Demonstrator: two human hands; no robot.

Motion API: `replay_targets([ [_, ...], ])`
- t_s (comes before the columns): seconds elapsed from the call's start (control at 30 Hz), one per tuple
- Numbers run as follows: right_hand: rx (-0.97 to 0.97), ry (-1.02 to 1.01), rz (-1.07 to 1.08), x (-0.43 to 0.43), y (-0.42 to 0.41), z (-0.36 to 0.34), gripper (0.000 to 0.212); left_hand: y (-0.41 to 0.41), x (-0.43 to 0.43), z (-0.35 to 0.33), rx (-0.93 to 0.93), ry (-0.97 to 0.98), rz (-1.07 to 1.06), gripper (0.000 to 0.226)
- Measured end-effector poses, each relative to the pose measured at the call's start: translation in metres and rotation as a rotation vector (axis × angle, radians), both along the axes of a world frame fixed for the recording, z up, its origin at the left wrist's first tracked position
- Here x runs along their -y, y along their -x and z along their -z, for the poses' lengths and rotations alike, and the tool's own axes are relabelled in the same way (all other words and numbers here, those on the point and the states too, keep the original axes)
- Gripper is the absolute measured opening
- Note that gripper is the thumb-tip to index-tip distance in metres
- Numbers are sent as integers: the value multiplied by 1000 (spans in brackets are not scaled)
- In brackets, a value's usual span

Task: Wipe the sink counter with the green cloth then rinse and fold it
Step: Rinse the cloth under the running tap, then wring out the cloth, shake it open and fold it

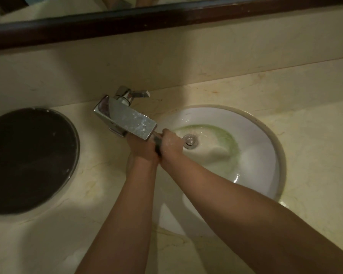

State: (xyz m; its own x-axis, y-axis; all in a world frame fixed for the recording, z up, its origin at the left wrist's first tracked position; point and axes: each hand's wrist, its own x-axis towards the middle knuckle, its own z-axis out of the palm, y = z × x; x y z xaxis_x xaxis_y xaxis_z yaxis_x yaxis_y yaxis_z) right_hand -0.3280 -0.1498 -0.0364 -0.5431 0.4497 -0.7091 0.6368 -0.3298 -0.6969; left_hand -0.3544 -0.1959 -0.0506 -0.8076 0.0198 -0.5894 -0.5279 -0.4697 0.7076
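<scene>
My left hand [141,148] and my right hand [171,144] are pressed together under the spout of the chrome faucet [125,120], over the left side of the white sink basin [265,155]. Between them shows a thin dark strip of the green cloth [158,145]; most of it is hidden inside my fists. Both hands are closed on it. Green-tinted water swirls in the basin around the metal drain [190,141]. The beige marble counter [305,107] surrounds the basin.
A round dark lid or cover [28,159] lies in the counter to the left of the faucet. The faucet lever [141,94] points right. A dark wooden mirror frame [166,18] runs above the backsplash.
</scene>
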Motion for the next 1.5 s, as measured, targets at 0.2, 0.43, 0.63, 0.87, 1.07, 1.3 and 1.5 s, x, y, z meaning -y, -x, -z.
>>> replay_targets([
  [0.2, 40, -24, -163, -13, 2, -5, 31, 3, 25, 4, 20, -31, 51, 30],
  [0.43, -221, -388, -258, -46, 27, -43, 34, 3, 9, -1, 120, -109, 162, 12],
  [0.63, -395, -546, -566, -40, 62, -81, 38, -5, 8, -10, 141, -160, 216, 10],
  [0.87, -402, -500, -437, -14, 51, -83, 42, -9, 11, -32, 164, -167, 68, 35],
  [1.07, -374, -271, -334, -31, 24, -79, 32, -23, 7, -34, 230, -271, 1, 29],
  [1.3, 145, 227, -161, -88, -49, -31, 47, -68, -6, -52, 315, -201, 115, 25],
  [1.5, 19, 846, -418, -108, -85, -50, 75, -86, -25, -88, 98, -271, 280, 16],
])
